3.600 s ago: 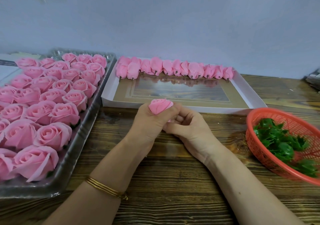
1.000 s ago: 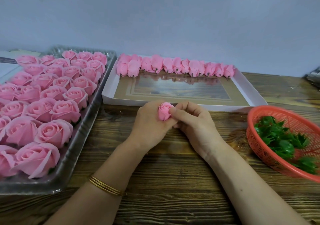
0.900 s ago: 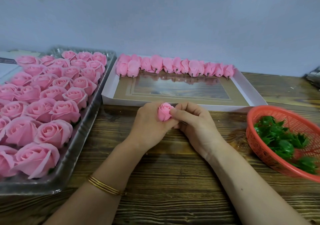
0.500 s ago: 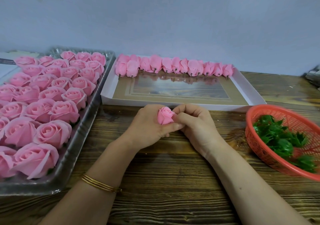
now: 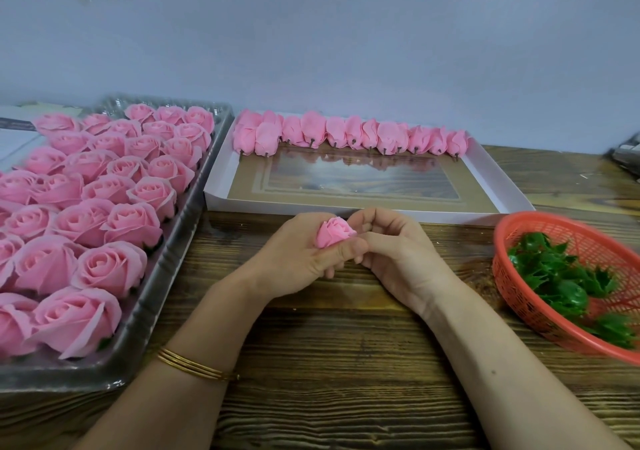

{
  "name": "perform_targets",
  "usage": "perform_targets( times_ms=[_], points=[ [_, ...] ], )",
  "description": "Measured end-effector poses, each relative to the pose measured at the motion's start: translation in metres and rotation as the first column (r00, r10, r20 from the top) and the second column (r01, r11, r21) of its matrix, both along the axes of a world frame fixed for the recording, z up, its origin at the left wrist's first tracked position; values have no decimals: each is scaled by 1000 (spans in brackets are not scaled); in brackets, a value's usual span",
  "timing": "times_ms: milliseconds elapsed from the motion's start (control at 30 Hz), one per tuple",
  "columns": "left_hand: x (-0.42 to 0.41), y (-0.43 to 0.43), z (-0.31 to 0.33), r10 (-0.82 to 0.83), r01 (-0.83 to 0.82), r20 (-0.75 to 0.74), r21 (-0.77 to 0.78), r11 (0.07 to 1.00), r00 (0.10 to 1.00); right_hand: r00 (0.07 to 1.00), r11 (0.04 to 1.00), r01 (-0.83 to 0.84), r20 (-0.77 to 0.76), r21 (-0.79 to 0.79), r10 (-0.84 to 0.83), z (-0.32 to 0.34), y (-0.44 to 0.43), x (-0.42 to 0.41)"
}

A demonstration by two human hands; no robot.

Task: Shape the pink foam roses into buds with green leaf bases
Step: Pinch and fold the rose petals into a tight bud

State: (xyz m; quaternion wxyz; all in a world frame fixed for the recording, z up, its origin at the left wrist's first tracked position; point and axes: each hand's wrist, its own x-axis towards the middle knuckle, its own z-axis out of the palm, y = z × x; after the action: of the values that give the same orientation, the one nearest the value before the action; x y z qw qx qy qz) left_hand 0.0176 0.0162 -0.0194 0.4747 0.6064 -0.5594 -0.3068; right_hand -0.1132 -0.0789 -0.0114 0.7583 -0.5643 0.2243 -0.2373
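A small pink foam rose bud, its matte petals folded into a tight cone, sits at the centre of the frame. The left hand has its fingers curled round the bud. The right hand pinches the bud's right side with bent fingers and thumb. At left, a clear crinkled plastic tray holds rows of open pink foam roses. At upper centre, a shallow white cardboard box carries a row of finished pink buds along its far wall. At right, an orange-red plastic mesh basket holds glossy, spiky green leaf bases. All of these rest on the grainy dark wooden counter.
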Motion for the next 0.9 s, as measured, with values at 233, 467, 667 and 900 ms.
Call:
perform_targets(
  times_ms=[233, 467, 667, 900],
  points=[
    [-3, -1, 1, 17, -18, -33, -5, 1000, 999, 1000, 1000, -21, -7, -3, 21, 1, -1, -2],
    [-5, 0, 4, 67, -66, -56, 15, 998, 996, 999, 996, 19, -37, -85, -22, -1, 2, -1],
    [-9, 0, 6, 104, -105, -87, -6, 994, 991, 997, 987, 27, -65, -161, -38, -3, 3, 1],
    [-15, -3, 9, 183, -197, -228, -39, 980, 956, 998, 988, -58, 1, -145, 59, 0, 6, 1]
  ],
)
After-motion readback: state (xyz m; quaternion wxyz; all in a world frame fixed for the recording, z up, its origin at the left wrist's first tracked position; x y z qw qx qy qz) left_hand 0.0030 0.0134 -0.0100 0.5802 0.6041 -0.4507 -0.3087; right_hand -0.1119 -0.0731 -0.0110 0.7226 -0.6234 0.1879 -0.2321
